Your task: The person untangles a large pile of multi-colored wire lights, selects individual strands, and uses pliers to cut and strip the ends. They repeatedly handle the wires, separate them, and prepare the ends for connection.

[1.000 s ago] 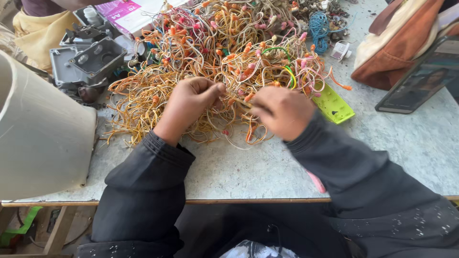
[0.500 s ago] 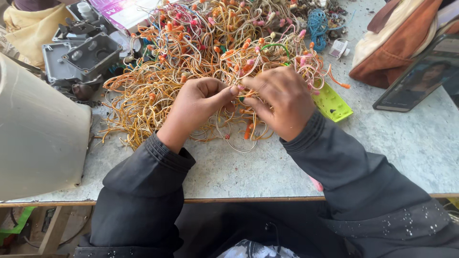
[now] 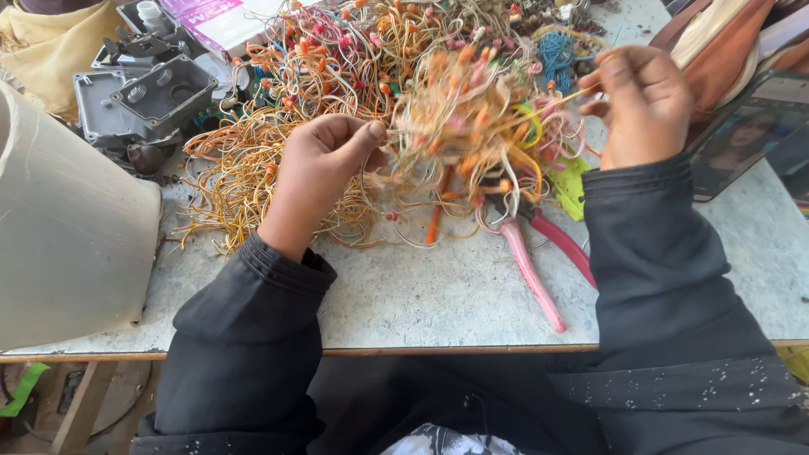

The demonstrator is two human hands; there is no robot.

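pink-and-white flat package (image 3: pixel 221 18) lay top left, yellow-green tag (image 3: pixel 571 181) under the lifted wire bundle (image 3: pixel 472 114). left hand (image 3: pixel 324 164) pinched that bundle over the table (image 3: pixel 421 295); right hand (image 3: pixel 642 101) pinched one orange strand (image 3: pixel 563 99). one pair of pink-handled pliers (image 3: pixel 533 270).

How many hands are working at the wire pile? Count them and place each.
2. The left hand grips a lifted wire clump at centre; the right hand, upper right, pinches a strand. Others may be outside the view.

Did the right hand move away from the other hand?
Yes. The right hand swung up and out to the right, pulling a yellow wire, toward the brown bag. The left hand sits on the wire pile.
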